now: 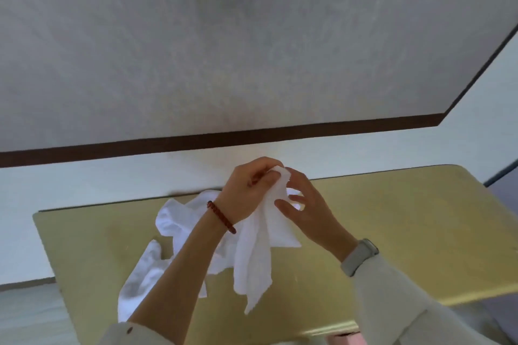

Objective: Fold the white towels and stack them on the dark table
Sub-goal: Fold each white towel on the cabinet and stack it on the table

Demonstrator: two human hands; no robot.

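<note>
White towel (256,255) pinched at top corner by left hand (246,190), right hand (305,210) fingers apart alongside; unfolded; next: find second corner, spread.

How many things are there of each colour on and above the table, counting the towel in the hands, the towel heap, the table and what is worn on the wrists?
White: 2, the held towel and the towel heap; how many towels the heap holds cannot be told.
Yellowish: 1, the table.
Dark red: 1, the bead bracelet.
Pale grey: 1, the watch.
Total: 5.
</note>
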